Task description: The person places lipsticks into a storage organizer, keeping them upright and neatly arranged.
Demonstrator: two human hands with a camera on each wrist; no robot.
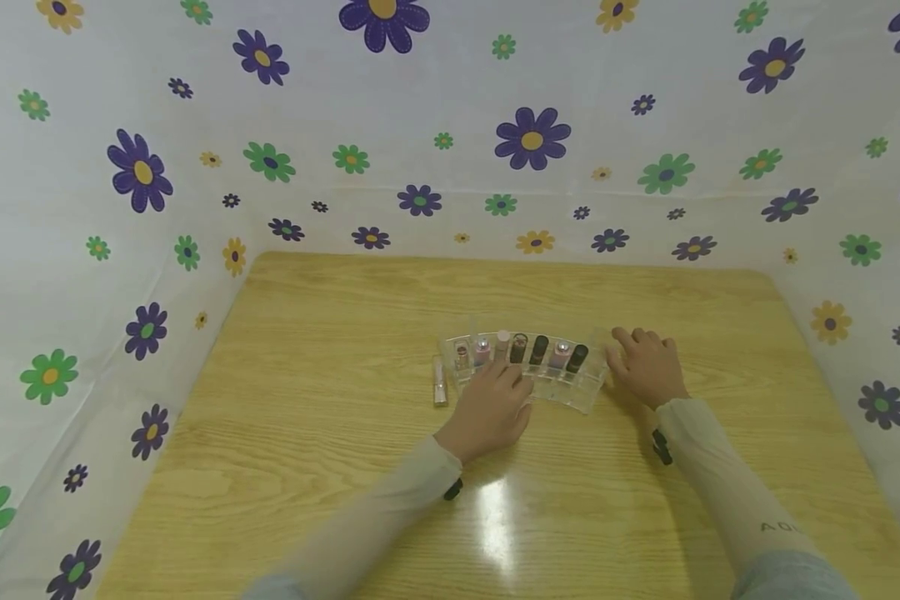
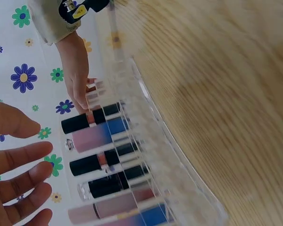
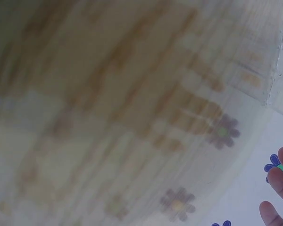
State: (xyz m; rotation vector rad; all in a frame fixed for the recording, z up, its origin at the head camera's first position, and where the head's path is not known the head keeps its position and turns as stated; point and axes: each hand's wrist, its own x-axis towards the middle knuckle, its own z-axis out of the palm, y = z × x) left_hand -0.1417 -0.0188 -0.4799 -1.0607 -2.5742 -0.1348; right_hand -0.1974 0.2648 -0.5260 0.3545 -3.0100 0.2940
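Observation:
A clear, curved lipstick holder [image 1: 558, 392] lies on the table with several lipsticks in a row. Among them are a black lipstick [image 2: 87, 167], a pink-and-blue lipstick [image 2: 92, 138] and a dusky pink lipstick [image 2: 108, 207]. My left hand [image 1: 491, 412] is over the front of the holder; the left wrist view shows its fingers [image 2: 26, 179] spread, holding nothing. By the holder's right end is my right hand [image 1: 651, 365], fingers loosely bent; whether they touch it I cannot tell. One more lipstick [image 1: 439, 383] lies outside the holder, just left of it.
The wood-grain table [image 1: 307, 433] carries the holder towards its middle. A white flower-print cloth [image 1: 435, 100] rises behind the table and along both sides. Light glares off the tabletop in front of my left hand.

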